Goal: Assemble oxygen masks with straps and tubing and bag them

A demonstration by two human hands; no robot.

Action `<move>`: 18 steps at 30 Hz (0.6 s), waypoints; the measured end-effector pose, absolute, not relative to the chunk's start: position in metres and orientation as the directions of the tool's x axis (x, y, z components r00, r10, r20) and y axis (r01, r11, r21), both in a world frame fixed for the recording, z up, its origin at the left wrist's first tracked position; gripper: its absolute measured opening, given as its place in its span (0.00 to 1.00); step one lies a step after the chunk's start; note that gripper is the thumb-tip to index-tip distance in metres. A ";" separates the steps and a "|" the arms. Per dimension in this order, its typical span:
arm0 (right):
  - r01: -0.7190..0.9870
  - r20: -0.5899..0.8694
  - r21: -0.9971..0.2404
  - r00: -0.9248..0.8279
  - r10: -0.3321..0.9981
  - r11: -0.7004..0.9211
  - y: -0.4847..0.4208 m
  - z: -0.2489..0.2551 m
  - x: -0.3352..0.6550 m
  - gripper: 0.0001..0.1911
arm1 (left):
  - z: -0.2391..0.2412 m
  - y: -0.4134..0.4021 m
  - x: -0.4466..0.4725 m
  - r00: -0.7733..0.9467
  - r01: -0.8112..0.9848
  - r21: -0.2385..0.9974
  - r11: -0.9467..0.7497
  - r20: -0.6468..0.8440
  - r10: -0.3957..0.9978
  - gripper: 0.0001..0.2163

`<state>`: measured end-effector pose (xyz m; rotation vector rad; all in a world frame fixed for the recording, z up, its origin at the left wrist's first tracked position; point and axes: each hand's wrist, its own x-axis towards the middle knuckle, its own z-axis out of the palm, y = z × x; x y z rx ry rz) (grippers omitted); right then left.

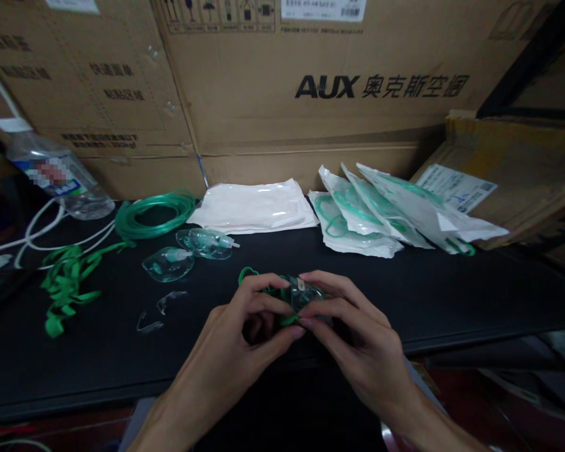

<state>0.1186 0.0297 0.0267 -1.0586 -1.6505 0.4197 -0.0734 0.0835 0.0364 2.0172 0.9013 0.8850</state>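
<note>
Both hands meet over the table's front part, around a clear green-tinted oxygen mask (313, 294) with a small metal nose clip. My left hand (252, 320) is closed, its thumb and fingers pinching a green elastic strap (288, 320) at the mask's side. With fingers closed on the mask's edge, my right hand (358, 323) has its fingertips almost touching the left ones. A loop of the green strap sticks out above the left fingers. Part of the mask is hidden behind the fingers.
Two clear masks (168, 263) lie left, near a green tubing coil (155, 216), loose green straps (70, 282) and small clear pieces (169, 302). Behind are white packets (258, 204), packaged mask sets (381, 207), a plastic bottle (61, 169) and a large cardboard box (329, 125).
</note>
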 end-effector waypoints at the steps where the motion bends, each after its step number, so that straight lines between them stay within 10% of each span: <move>1: 0.424 0.587 -0.728 -0.021 0.809 0.539 0.030 0.027 0.118 0.09 | 0.036 0.083 -0.073 0.507 0.279 0.814 -0.509 0.325 0.798 0.18; 18: 0.430 0.516 -0.772 -0.009 0.857 0.469 0.025 0.026 0.120 0.09 | 0.046 0.079 -0.069 0.502 0.359 0.605 -0.711 0.518 0.693 0.14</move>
